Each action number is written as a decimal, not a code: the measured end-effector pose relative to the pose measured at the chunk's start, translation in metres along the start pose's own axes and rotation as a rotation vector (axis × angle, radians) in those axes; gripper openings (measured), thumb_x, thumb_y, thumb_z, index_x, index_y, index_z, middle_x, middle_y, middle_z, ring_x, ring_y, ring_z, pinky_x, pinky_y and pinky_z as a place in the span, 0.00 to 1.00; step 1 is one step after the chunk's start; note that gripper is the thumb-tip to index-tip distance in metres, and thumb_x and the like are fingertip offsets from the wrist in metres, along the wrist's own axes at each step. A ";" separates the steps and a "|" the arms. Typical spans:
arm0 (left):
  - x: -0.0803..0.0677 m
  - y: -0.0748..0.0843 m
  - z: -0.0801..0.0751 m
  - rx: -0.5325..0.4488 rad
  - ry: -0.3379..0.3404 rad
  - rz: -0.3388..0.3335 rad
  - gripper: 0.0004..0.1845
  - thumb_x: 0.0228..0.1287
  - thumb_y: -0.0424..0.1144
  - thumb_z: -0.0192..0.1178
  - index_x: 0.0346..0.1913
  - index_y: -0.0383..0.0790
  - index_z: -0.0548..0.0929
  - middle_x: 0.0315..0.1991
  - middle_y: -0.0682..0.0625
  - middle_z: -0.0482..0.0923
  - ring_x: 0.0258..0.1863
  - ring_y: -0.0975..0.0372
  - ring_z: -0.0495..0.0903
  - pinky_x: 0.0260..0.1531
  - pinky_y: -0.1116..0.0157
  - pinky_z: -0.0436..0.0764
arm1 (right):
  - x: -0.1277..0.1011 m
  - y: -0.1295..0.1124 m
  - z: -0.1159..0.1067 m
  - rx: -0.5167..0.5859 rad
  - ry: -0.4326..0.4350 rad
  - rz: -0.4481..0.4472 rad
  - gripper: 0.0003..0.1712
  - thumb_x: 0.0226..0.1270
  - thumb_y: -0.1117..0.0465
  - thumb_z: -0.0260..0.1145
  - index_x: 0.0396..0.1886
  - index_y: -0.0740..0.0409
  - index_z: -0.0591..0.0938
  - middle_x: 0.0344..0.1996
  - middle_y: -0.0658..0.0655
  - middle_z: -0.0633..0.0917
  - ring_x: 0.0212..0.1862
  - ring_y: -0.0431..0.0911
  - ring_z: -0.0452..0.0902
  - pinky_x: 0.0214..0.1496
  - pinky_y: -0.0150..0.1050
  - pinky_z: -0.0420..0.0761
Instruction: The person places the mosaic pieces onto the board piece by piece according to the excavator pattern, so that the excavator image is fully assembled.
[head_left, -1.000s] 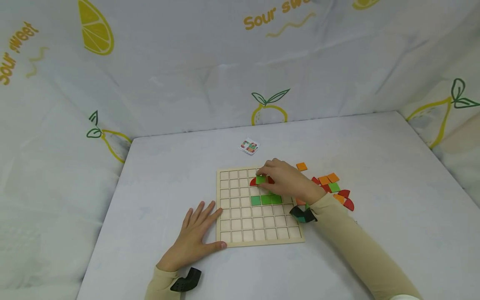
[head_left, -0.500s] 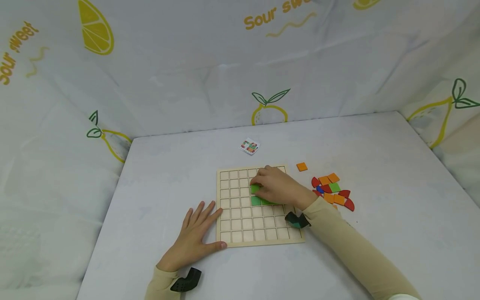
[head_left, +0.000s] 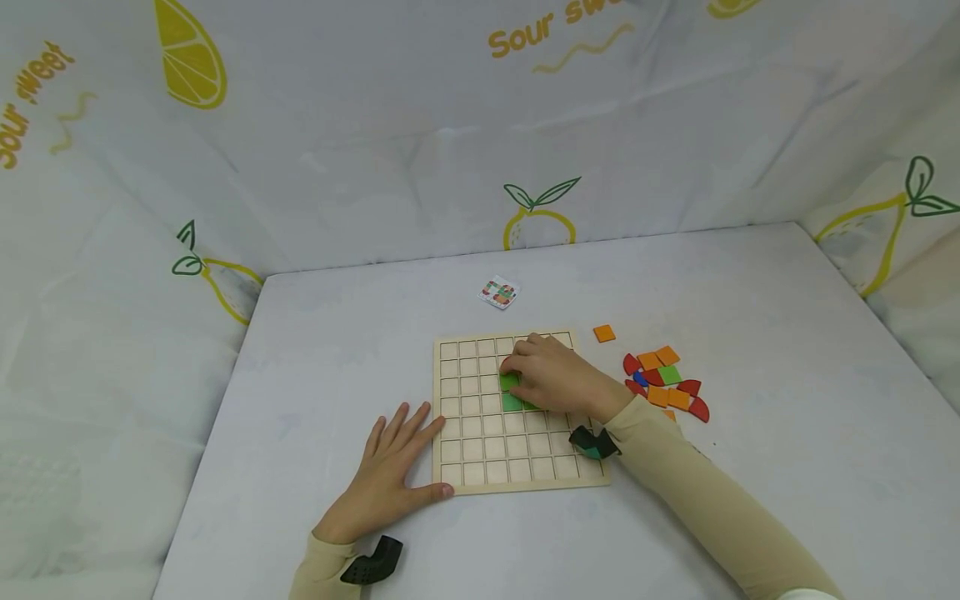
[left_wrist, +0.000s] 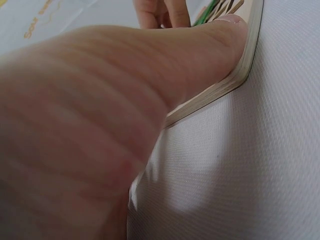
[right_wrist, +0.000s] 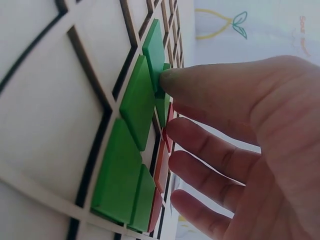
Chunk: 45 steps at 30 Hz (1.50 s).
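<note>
head view overhead, wrist views close, board (head_left: 517, 450) shared

Small printed card (head_left: 499, 292) on the white table (head_left: 750, 333), far of centre. Lone orange square (head_left: 603, 333) right of it, nearer. Backdrop cloth (head_left: 375, 150) with lemon and pear prints behind.

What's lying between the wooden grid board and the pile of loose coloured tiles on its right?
Nothing but bare white tabletop, seen in the head view, between board and pile.
</note>
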<state>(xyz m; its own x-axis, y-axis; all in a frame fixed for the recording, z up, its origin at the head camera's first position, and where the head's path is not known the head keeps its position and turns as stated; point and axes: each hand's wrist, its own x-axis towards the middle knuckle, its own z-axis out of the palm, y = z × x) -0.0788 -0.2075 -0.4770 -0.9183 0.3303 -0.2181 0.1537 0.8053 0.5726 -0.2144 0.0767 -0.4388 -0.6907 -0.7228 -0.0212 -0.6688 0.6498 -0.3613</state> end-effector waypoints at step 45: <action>0.000 0.001 0.002 0.005 0.022 0.007 0.51 0.58 0.67 0.66 0.80 0.54 0.59 0.84 0.53 0.45 0.84 0.50 0.35 0.79 0.43 0.29 | -0.048 0.063 -0.072 0.184 0.118 0.297 0.18 0.76 0.63 0.57 0.60 0.63 0.82 0.56 0.62 0.84 0.58 0.56 0.76 0.61 0.56 0.80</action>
<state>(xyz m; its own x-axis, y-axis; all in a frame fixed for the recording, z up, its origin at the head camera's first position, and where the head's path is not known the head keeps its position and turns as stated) -0.0781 -0.2059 -0.4778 -0.9248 0.3256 -0.1968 0.1620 0.8052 0.5705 -0.2434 0.1695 -0.3931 -0.8817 -0.4695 -0.0464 -0.3809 0.7665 -0.5171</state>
